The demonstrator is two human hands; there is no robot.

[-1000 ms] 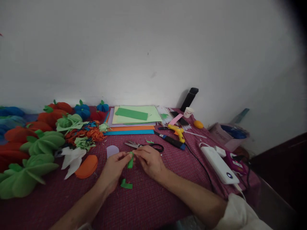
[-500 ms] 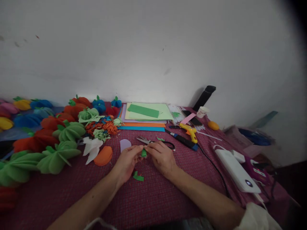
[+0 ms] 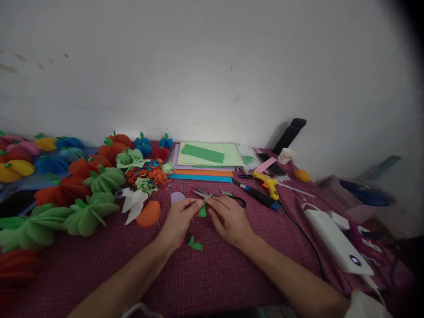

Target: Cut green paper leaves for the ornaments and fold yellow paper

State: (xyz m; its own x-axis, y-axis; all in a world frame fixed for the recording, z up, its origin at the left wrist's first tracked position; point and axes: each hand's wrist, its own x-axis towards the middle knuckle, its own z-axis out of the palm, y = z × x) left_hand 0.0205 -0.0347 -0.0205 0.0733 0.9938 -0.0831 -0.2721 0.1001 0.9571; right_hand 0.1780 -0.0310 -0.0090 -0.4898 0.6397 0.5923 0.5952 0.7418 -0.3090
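Between my fingertips is a small green felt piece (image 3: 202, 211), pinched at its upper end. My left hand (image 3: 178, 221) holds it from the left, and my right hand (image 3: 230, 219) grips it from the right; the fingers partly cover it. Just below on the cloth lies another folded green felt scrap (image 3: 195, 244). Behind my hands rest scissors (image 3: 202, 193) with their blades apart and black handles partly hidden by my right hand. To the left are a lilac felt semicircle (image 3: 177, 197) and an orange felt disc stack (image 3: 149, 214).
Felt pumpkins (image 3: 105, 179) in several colours crowd the left side, beside shredded scraps (image 3: 155, 173). Felt sheets (image 3: 232, 154) are stacked at the wall. A yellow glue gun (image 3: 267, 183), a utility knife (image 3: 258, 195), a paper cup (image 3: 286, 155) and a white power bank (image 3: 338, 243) lie to the right.
The view has shifted slightly left, so everything appears further right. Both hands still pinch the green felt piece, which shows a little more between the fingers.
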